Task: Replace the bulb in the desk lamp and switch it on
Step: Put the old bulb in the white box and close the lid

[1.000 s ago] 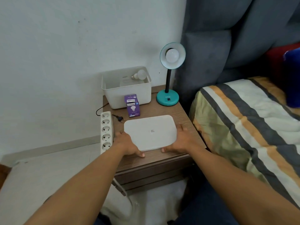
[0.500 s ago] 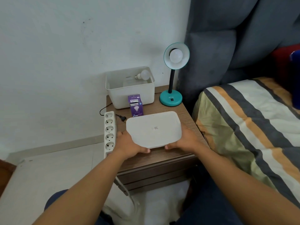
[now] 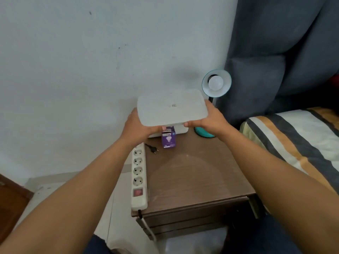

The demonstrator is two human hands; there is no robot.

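Both arms reach forward, nearly straight, over the wooden bedside table. The left hand and the right hand grip the short ends of a white lid, thumbs curled under its near edge and fingers wrapped around its sides, holding it flat in the air above the table's far edge. The lid hides most of the white box beneath it; only a strip of the box's front wall shows, so whether lid and box touch cannot be told. A purple bulb carton stands upright just in front of the box. The teal desk lamp stands at the far right corner, its base partly behind the right wrist, its shade facing the camera with a white bulb fitted in it. A black plug lies loose near the far left corner, beside a white power strip that runs along the left edge
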